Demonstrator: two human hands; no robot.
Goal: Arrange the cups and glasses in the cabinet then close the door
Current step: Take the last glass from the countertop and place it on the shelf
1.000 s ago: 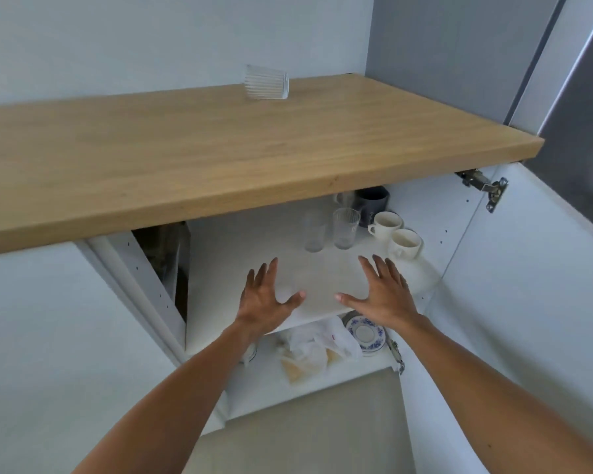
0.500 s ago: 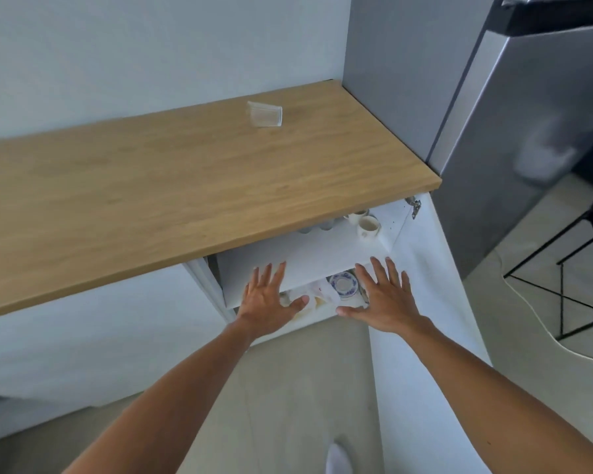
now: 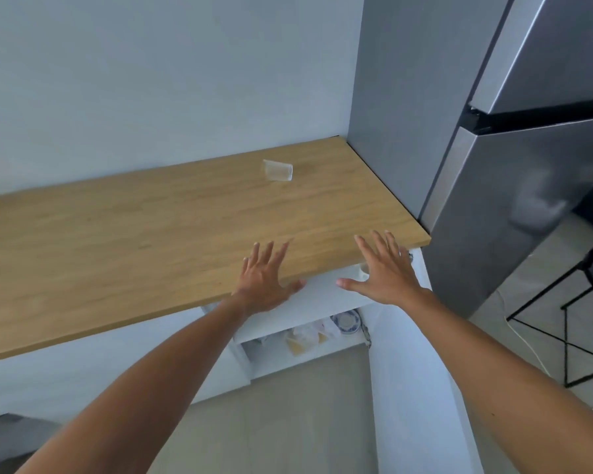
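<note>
Countertop [image 3: 151, 241] light oak woodgrain; cabinet door [image 3: 411, 371] white; saucer [image 3: 347, 321] blue-patterned; fridge [image 3: 528, 159] grey.

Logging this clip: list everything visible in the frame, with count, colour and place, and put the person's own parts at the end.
Glass: one, clear, on the countertop near the wall; too blurred to tell upright from upturned.
Countertop: one, light wood, across the middle.
Cabinet: one, white, under the countertop, interior exposed.
Cabinet door: one, white, swung open at right.
Cup: one partly visible, white, upper shelf beneath the counter edge.
Saucer: one, white with blue pattern, lower shelf.
Plastic bag: one, clear, lower shelf left of the saucer.
Refrigerator: one, grey, right of the countertop.
Stand: one, black metal frame, far right.
Left hand: open, empty, over the counter edge.
Right hand: open, empty, over the cabinet opening.
</note>
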